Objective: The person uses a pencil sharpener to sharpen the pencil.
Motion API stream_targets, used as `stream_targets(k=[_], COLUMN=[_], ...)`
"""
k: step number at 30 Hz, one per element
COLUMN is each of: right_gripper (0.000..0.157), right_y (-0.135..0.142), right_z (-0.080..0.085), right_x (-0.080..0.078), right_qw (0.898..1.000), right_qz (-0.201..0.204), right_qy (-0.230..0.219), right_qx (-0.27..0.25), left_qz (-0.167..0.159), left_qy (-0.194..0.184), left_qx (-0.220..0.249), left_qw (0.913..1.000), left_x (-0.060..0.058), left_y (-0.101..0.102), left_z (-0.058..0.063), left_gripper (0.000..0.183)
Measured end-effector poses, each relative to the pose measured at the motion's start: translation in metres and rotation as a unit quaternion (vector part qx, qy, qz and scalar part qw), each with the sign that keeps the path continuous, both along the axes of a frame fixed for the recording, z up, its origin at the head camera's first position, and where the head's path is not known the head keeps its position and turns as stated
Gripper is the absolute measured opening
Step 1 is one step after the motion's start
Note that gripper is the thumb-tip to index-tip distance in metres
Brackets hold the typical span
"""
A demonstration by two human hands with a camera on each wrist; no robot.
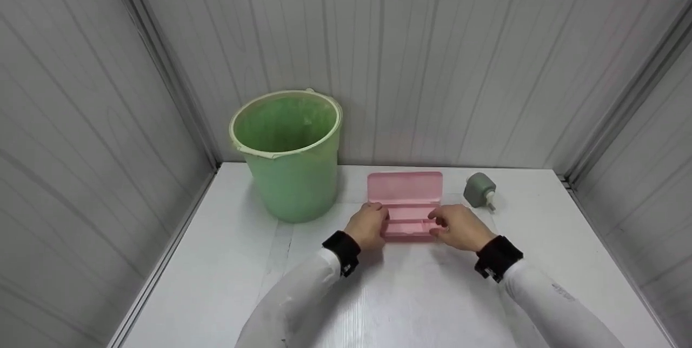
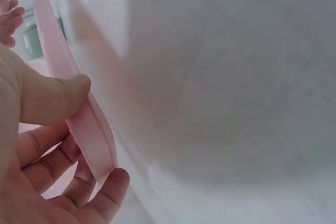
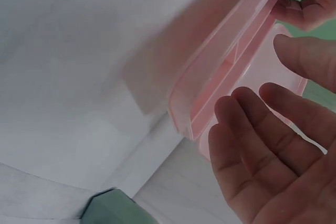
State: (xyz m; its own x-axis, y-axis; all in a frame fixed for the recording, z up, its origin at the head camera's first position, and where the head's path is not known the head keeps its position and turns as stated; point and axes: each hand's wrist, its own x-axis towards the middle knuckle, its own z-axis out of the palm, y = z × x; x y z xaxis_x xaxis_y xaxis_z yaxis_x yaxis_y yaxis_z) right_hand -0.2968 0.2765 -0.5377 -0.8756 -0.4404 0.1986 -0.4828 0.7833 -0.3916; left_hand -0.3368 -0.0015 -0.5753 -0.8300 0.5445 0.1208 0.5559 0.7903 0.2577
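Observation:
A pink plastic pencil case (image 1: 405, 188) lies with its lid folded back, its compartments showing and holding nothing in view. My left hand (image 1: 368, 226) grips the case's left end. In the left wrist view, the thumb presses on one side of the pink case (image 2: 94, 142) and the fingers curl round the other. My right hand (image 1: 462, 227) hovers at the right end of the case. Seen from the right wrist, its fingers (image 3: 257, 145) are loosely bent and apart from the pink wall (image 3: 218, 59), with nothing between them and the thumb.
A large light-green bucket (image 1: 294, 188) stands at the back left of the white table (image 1: 421, 305). Behind the right hand lies a small grey-green bottle (image 1: 478, 190) with a white nozzle. Grey panel walls (image 1: 411, 56) enclose the table at the back and sides.

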Motion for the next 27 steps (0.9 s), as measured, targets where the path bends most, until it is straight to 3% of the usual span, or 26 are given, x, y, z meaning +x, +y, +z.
stream_targets(k=[8,17,27], right_gripper=[0.014,0.007,0.009], right_y=[-0.014,-0.041,-0.070], right_z=[-0.006,-0.020,-0.027], right_x=[0.008,0.019,0.036], right_qw=[0.997,0.995,0.991], right_qz=[0.057,0.091,0.121], right_qy=[0.050,0.008,-0.032], right_qx=[0.003,0.037,0.058], left_qz=[-0.040,-0.063,-0.059], left_qy=[0.019,0.024,0.032], left_qx=[0.007,-0.035,-0.057], left_qw=[0.9990,0.9971,0.9961], left_x=[0.025,0.047,0.067], left_y=[-0.025,-0.043,-0.067], left_z=[0.005,0.002,-0.006], left_gripper=[0.043,0.051,0.052])
